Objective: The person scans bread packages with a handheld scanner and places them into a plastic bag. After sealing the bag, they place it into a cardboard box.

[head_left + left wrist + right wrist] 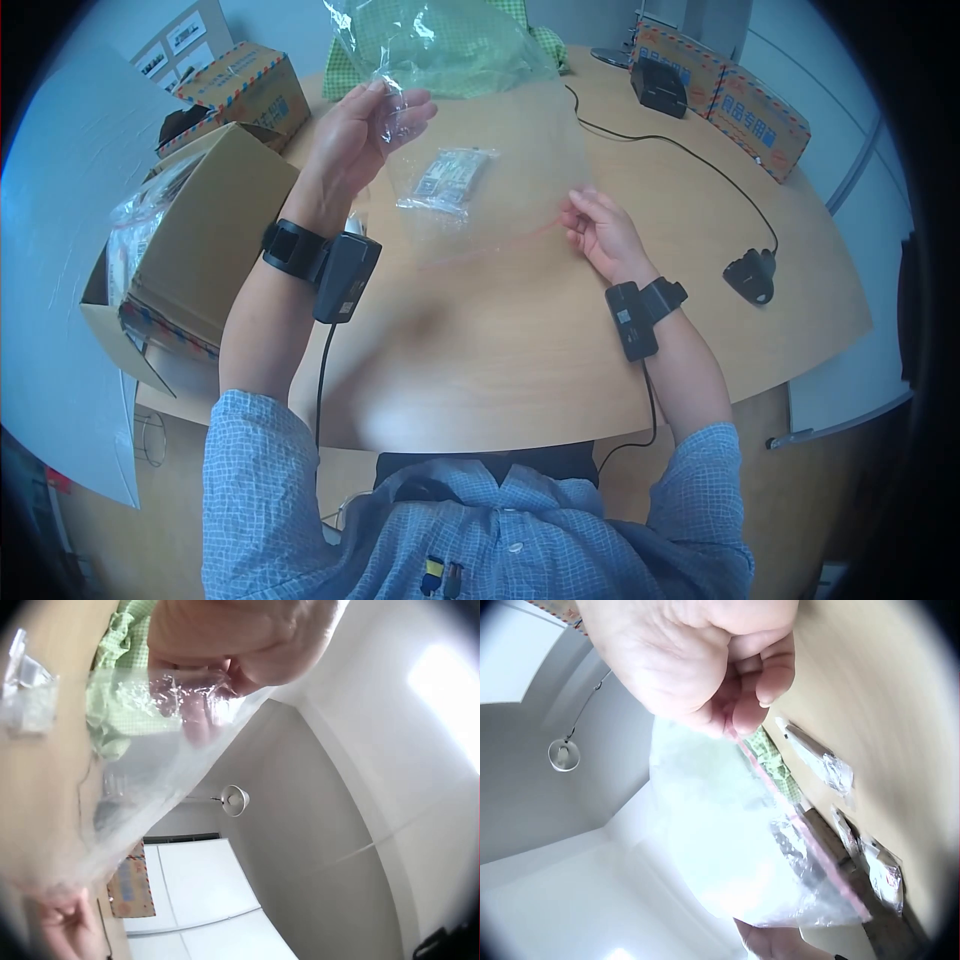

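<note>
A large clear plastic bag (510,150) with a pink strip along one edge stretches between both hands. My right hand (605,238) pinches the strip edge (769,780) between thumb and fingers. At the bag's other side is my left hand (360,135), its fingers extended and seen through the shiny film in the left wrist view (199,712). Under the film in the head view, a small clear packet (450,182) with pale contents lies on the table (500,350).
An open cardboard box (215,240) of packaged items stands left, another box (250,90) behind it. Green checked cloth (350,75) is at the back. Far right are printed cartons (760,120), a black device (660,85) and a cabled black object (750,275).
</note>
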A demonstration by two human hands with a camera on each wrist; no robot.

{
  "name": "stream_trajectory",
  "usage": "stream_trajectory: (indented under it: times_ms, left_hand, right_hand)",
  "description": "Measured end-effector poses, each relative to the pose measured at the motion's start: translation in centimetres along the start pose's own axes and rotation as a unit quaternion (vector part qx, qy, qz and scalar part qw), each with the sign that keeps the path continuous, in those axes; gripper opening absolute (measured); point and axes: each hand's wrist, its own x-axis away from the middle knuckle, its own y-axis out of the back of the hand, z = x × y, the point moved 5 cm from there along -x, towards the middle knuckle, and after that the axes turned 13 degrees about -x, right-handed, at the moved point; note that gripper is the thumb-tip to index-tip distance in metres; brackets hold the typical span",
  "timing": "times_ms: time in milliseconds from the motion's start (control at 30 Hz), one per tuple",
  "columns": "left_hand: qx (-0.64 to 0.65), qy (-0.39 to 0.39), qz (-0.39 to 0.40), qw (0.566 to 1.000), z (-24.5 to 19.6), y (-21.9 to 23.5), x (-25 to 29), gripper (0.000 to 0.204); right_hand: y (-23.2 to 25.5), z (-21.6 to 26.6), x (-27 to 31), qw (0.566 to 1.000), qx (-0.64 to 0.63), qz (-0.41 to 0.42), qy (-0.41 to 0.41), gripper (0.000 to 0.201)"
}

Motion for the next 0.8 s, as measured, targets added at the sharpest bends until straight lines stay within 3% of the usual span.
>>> stream_trajectory:
  times_ms: [67, 133, 367, 467, 533, 567, 600, 667, 700, 767, 800]
  left_hand:
    - [-0.014, -0.006, -0.02, 1.0, 0.1, 0.6, -0.1, 0.025]
    - [-0.028, -0.011, -0.039, 0.999, 0.3, 1.4, -0.4, 0.024]
    - [-0.043, -0.04, -0.048, 0.997, 0.9, 2.6, -1.4, 0.021]
    - [-0.059, -0.053, -0.062, 0.995, 1.5, 2.8, -2.6, 0.023]
    - [-0.073, -0.071, -0.069, 0.992, 1.2, 2.6, -3.3, 0.024]
    - [-0.11, -0.074, -0.072, 0.988, 0.4, 1.8, -3.5, 0.024]
    - [-0.147, -0.077, -0.075, 0.983, -0.5, 0.9, -3.6, 0.024]
    - [-0.203, -0.091, -0.08, 0.972, -2.3, -2.0, -3.9, 0.023]
    - [-0.226, -0.097, -0.066, 0.967, -2.7, -3.5, -4.1, 0.024]
    - [-0.245, -0.09, -0.03, 0.965, -2.0, -6.3, -5.3, 0.025]
    - [-0.228, -0.071, 0.078, 0.968, -1.0, -8.6, -5.4, 0.04]
  right_hand:
    - [-0.4, 0.1, 0.3, 1.0, 0.009, 0.015, 0.018, 0.022]
    - [-0.5, 0.6, 0.8, 0.999, 0.011, -0.021, 0.037, 0.013]
    - [0.0, 1.1, 1.7, 0.996, 0.056, -0.018, 0.061, 0.017]
    - [0.4, 1.3, 2.0, 0.993, 0.07, -0.047, 0.087, 0.034]
    - [0.1, 2.1, 3.2, 0.942, 0.235, -0.133, 0.2, 0.058]
    - [-0.4, 2.0, 2.8, 0.917, 0.288, -0.07, 0.266, 0.079]
    - [0.0, 1.9, 2.9, 0.917, 0.289, -0.069, 0.266, 0.079]
    - [-2.8, 1.3, 4.2, 0.858, 0.448, 0.046, 0.248, 0.083]
    - [-3.3, 1.1, 4.4, 0.858, 0.448, 0.045, 0.246, 0.083]
    - [-4.1, 0.2, 4.3, 0.936, 0.293, 0.101, 0.166, 0.083]
    - [-4.3, 0.2, 4.5, 0.936, 0.295, 0.101, 0.166, 0.083]
